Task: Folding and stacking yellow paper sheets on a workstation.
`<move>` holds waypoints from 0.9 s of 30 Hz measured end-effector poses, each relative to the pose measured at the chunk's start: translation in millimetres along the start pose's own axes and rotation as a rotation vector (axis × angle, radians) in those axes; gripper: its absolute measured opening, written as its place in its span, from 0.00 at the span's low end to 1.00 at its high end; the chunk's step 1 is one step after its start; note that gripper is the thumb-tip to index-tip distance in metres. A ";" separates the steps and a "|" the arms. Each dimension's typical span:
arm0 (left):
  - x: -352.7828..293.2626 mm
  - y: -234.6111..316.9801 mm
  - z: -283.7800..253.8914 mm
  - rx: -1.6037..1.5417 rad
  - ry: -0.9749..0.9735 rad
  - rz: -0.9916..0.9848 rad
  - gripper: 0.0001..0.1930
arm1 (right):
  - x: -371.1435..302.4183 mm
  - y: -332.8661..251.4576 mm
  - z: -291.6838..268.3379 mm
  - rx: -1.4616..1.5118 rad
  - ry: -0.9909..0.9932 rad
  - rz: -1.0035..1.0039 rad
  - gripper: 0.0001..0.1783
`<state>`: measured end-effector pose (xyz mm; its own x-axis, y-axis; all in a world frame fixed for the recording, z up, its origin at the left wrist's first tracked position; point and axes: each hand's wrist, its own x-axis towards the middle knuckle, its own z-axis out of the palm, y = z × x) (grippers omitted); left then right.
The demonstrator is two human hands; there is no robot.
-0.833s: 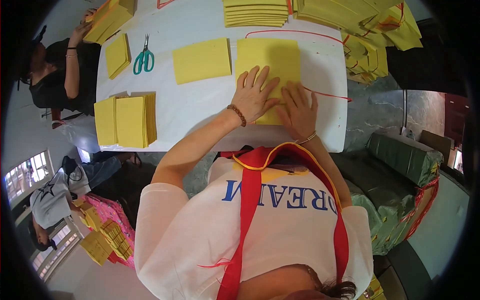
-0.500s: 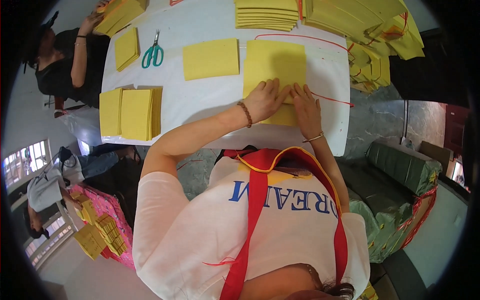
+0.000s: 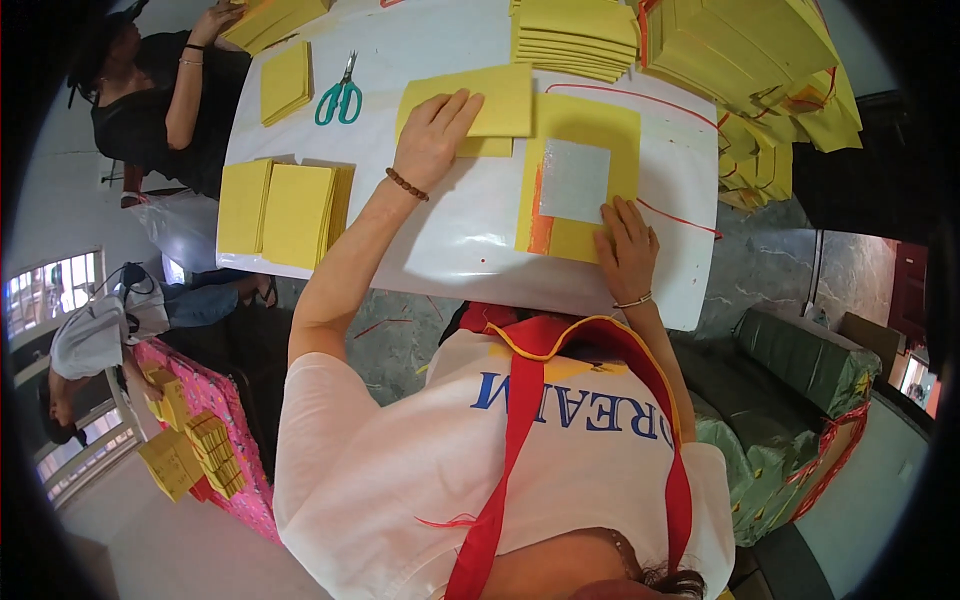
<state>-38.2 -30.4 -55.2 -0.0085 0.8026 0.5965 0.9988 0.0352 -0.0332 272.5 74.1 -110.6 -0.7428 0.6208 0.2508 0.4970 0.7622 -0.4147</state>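
Yellow oblong paper (image 3: 500,103) is under the left hand (image 3: 430,140), fingers nearly together, clamping unclear, and the right hand (image 3: 629,250), fingers slightly apart, touches a sheet (image 3: 585,118) bearing a glossy square (image 3: 575,180) on the white table (image 3: 455,235).

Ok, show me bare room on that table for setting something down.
Free: a patch of the white table between the bare left forearm and the flat yellow sheet with an orange strip; another between the teal-handled scissors and the layered yellow paper stack. Crowded: the far right, heaped with yellow paper bundles.
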 end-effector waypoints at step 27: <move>-28.4 80.3 7.4 -0.610 -0.379 0.116 0.20 | -1.0 0.4 7.7 0.199 0.107 0.022 0.20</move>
<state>41.9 -45.9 -80.8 0.1932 0.9362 0.2936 0.8422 -0.3118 0.4399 269.9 72.3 -117.7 -0.6757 0.6607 0.3270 0.4061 0.7037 -0.5830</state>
